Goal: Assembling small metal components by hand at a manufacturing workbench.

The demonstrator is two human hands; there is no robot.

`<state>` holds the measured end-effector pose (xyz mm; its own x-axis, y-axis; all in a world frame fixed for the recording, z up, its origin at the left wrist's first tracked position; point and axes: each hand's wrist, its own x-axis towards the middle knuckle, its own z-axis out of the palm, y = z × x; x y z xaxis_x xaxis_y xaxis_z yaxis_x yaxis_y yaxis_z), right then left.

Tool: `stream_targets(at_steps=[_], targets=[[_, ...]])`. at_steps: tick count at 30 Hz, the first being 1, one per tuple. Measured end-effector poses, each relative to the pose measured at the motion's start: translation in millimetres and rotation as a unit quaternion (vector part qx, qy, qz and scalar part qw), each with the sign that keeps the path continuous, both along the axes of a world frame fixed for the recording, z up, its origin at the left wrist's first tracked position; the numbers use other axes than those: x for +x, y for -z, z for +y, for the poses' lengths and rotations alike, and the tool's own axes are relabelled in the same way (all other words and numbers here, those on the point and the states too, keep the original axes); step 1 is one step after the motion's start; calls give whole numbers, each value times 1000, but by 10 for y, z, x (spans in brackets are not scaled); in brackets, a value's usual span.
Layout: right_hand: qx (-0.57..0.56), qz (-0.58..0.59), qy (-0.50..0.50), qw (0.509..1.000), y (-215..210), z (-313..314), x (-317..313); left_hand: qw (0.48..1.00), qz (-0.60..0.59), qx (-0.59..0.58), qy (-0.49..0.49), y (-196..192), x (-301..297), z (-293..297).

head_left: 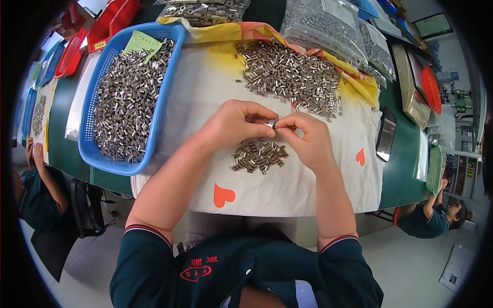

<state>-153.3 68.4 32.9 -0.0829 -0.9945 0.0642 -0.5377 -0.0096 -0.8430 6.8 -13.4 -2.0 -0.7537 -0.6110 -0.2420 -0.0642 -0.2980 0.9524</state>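
Observation:
Above the cloth, my two hands meet fingertip to fingertip. My left hand (241, 122) pinches a small shiny metal sleeve (271, 123) between thumb and fingers. My right hand (306, 138) is closed in a pinch at the sleeve's right end; whether it holds a separate piece there is too small to tell. Just below the hands lies a small pile of metal sleeves (259, 155). A larger pile of metal sleeves (290, 77) spreads beyond them on the cloth. To the left, a blue plastic basket (156, 123) is filled with similar pieces, a green paper slip (141, 43) on top.
White cloth (287, 192) with red hearts covers the green table (398, 179). Clear bags of metal parts (323, 25) stand at the back. A phone (386, 134) lies on the right. Red baskets (110, 23) sit far left. Other people (43, 187) work at both sides.

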Motion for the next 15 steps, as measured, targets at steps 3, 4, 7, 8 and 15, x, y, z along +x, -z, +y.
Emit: stream_targets(at_steps=[3,4,7,8,15], targets=[[65,-19,34,997,-38,-34,-92,1000,-7,-9,25,-49,20,-1],[87,-25,56,994,-51,-82,-139,1000,-6,-9,24,-77,17,-1],[22,145,83,986,141,-295,-163,997,-43,-60,34,-117,8,14],[-19,287,72,955,176,-343,-131,999,-19,-32,32,-100,7,7],[13,267,58,962,204,-268,-69,998,50,30,-24,-1,15,-52]])
